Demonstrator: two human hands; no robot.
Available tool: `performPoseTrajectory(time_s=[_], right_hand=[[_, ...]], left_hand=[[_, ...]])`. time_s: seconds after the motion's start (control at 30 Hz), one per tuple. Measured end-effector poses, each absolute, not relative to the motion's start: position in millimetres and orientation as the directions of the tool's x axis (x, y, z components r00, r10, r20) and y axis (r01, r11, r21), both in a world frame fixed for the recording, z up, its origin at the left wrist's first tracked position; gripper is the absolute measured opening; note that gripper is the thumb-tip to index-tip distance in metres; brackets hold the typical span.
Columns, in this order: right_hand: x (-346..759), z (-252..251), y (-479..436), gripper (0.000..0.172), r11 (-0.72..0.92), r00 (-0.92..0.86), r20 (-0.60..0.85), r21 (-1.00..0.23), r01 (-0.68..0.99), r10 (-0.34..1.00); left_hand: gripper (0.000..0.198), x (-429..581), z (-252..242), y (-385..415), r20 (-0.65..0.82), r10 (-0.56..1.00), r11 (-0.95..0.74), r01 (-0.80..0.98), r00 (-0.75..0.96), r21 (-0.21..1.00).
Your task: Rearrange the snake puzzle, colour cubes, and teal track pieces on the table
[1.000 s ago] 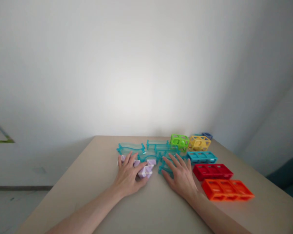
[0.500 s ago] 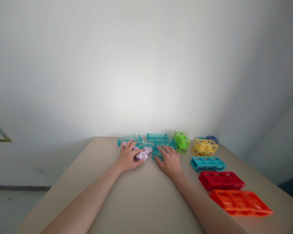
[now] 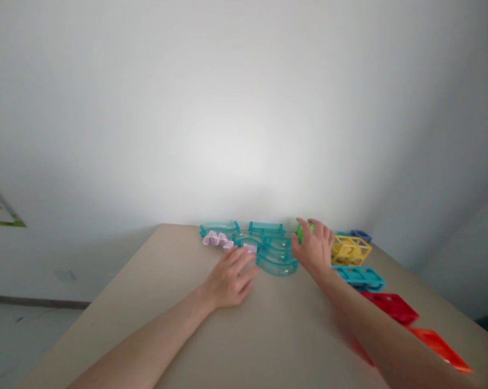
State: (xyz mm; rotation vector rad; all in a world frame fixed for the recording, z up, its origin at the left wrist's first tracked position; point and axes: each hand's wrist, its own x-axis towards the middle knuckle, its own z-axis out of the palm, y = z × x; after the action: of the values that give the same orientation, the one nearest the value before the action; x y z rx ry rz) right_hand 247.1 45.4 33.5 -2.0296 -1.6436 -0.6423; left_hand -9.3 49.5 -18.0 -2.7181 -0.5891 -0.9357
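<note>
My left hand (image 3: pixel 232 276) lies low over the tabletop with its fingers stretched forward, next to the small lavender pieces. One lavender piece (image 3: pixel 249 248) shows just past its fingertips, and a cluster of lavender pieces (image 3: pixel 215 237) sits to its upper left. Whatever lies beneath the palm is hidden. At the right, my right hand (image 3: pixel 314 248) reaches over a green open-frame block (image 3: pixel 306 230), fingers spread about it; the hand covers most of the block, and no firm grip shows. Between the hands are see-through teal curved track pieces (image 3: pixel 276 266).
Along the right side stand a yellow frame block (image 3: pixel 351 248), a teal block (image 3: pixel 363 277), a red block (image 3: pixel 393 307) and an orange block (image 3: pixel 440 346), partly behind my right forearm. A blue piece (image 3: pixel 361 235) is at the back corner. The wall (image 3: pixel 244 135) rises behind the table (image 3: pixel 179 270).
My right hand has moved from the teal track pieces rightward to the green block. My left hand has drawn back toward me and to the right, uncovering lavender pieces at the left.
</note>
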Motion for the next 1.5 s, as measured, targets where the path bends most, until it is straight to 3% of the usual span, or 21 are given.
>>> performPoseTrajectory(time_s=[0.07, 0.13, 0.3, 0.4, 1.03, 1.23, 1.37, 1.5], right_hand=[[272, 49, 64, 0.06, -0.256, 0.243, 0.542, -0.053, 0.965, 0.804], [294, 55, 82, 0.062, -0.273, 0.262, 0.403, -0.031, 0.961, 0.877], [327, 49, 112, 0.033, -0.255, 0.244, 0.137, 0.067, 0.965, 0.96], [340, 49, 123, 0.032, -0.237, 0.229, 0.086, 0.096, 0.967, 0.97], [391, 64, 109, 0.029, 0.026, -0.026, 0.002, -0.028, 0.999, 1.0], [385, 70, 75, 0.056, 0.183, -0.186, -0.025, -0.102, 0.978, 0.982], [387, 72, 49, 0.059, 0.244, -0.25, -0.025, -0.136, 0.96, 0.968], [410, 76, 33, 0.05, 0.255, -0.25, 0.056, -0.147, 0.956, 0.967]], left_hand=[[0.037, 11, -18, 35, 0.53, 0.244, -0.945, 0.322, 0.812, -0.059], [0.04, 29, -16, 28, 0.462, 0.286, -0.949, 0.314, 0.839, 0.016], [0.052, 43, -13, 31, 0.329, 0.305, -0.952, 0.29, 0.894, 0.095], [0.056, 41, -13, 33, 0.324, 0.359, -0.933, 0.338, 0.875, 0.123], [0.047, 44, -18, 34, 0.328, 0.344, -0.939, 0.327, 0.88, 0.107], [0.045, 44, -20, 34, 0.341, 0.348, -0.937, 0.335, 0.873, 0.098], [0.043, 43, -17, 33, 0.343, 0.349, -0.936, 0.338, 0.872, 0.094], [0.039, 42, -14, 31, 0.375, 0.329, -0.943, 0.321, 0.867, 0.086]])
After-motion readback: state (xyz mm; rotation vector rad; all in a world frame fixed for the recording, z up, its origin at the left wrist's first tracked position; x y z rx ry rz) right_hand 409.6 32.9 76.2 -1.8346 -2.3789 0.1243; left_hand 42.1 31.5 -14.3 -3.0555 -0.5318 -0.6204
